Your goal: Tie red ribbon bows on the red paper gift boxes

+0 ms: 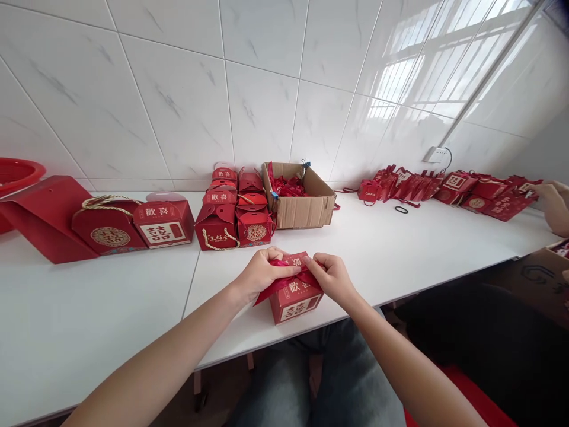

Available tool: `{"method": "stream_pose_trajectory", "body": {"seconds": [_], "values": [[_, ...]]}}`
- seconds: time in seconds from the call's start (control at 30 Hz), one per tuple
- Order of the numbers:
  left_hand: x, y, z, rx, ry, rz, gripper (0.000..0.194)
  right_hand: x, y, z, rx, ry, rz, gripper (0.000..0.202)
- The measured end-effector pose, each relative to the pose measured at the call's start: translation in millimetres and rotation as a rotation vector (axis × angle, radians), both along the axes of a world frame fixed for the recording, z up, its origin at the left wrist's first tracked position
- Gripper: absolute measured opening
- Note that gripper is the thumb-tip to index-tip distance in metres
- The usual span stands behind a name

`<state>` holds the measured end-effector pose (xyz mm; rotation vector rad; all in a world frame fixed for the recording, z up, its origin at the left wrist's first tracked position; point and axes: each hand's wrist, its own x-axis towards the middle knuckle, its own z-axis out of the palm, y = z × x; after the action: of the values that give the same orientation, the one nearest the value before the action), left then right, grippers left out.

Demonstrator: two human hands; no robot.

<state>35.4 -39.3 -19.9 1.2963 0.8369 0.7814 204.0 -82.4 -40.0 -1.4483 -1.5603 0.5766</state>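
A small red gift box (299, 305) with gold-and-white lettering stands upright near the table's front edge. Across its top runs a dark red ribbon (269, 289), one tail hanging out at the box's left side. My left hand (263, 271) is closed on the ribbon, its thumb lying over the top of the box. On the opposite side, my right hand (329, 274) pinches the ribbon at the upper right, fingers curled. The two hands almost meet above the box. The ribbon's middle is partly covered by my thumbs.
Behind stands a cardboard box (306, 212) of red ribbons, with stacked red gift boxes (216, 225) beside it. Larger red boxes (163, 222) line the left. More red boxes (457, 188) and a black ring (401, 209) lie to the right. Another person's arm (553, 204) shows far right.
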Motion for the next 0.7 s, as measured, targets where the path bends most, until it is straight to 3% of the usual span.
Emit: {"method": "stream_pose_trajectory", "body": {"seconds": [0.4,0.53,0.63,0.7], "values": [[-1,5,-5.7,0.079,0.028,0.014,0.056,-4,-2,-1.4,0.030,0.029,-0.055,0.046],[0,2,-7.7,0.138,0.001,0.027,0.051,3,-11,-2.7,0.035,0.239,0.097,0.022],[-1,0,-9.4,0.131,-0.033,-0.020,0.054,22,-14,-14.5,0.050,0.473,0.187,0.041],[-1,-1,-10.5,0.112,-0.059,-0.067,0.053,37,-16,-25.8,0.006,0.555,0.321,0.054]]}}
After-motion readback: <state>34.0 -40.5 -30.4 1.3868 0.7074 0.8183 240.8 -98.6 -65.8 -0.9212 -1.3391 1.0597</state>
